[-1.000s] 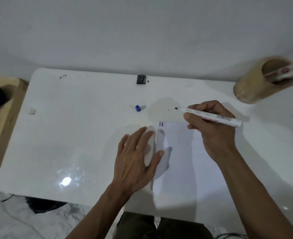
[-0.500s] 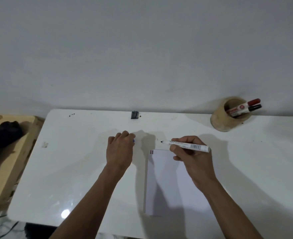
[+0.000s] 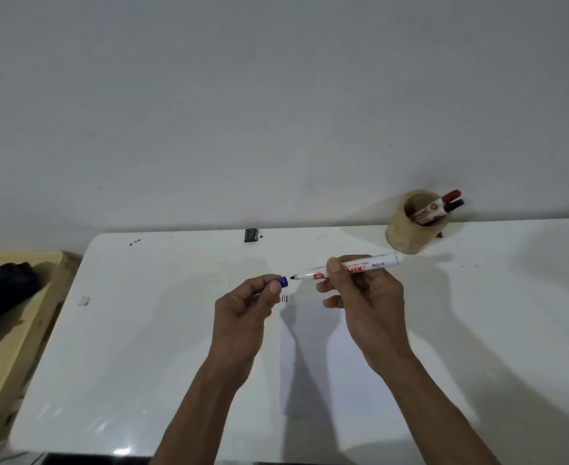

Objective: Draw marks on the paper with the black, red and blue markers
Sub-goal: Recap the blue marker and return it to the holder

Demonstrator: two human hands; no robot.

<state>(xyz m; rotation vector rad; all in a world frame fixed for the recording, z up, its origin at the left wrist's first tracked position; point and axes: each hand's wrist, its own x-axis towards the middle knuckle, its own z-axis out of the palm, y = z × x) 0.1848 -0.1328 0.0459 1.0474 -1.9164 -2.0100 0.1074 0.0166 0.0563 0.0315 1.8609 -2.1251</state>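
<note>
hands are raised a little over the white tabletop (image 3: pixel 142 347), facing each other. the right hand (image 3: pixel 363 297) is closed around the white barrel of the blue marker (image 3: pixel 346 267), which lies nearly level, with its dark tip pointing to the left and its back end pointing to the right. the left hand (image 3: pixel 242 310) pinches the blue cap (image 3: pixel 281 282) between thumb and fingers, the open end of the cap turned to the tip. tip and cap are very near, but a small gap shows between them. under the hands the paper (image 3: pixel 313 370) lies flat on the tabletop, and its near edge reaches toward the person. at its far left corner there are three short marks (image 3: pixel 285 299), side by side. at the far right of the tabletop, near the wall, stands a round wooden holder (image 3: pixel 407 233), and in it the red marker (image 3: pixel 442 203) and the black marker (image 3: pixel 447 209) lean to the right, both with caps on. a small dark object (image 3: pixel 250 235) rests at the far edge of the tabletop.
</note>
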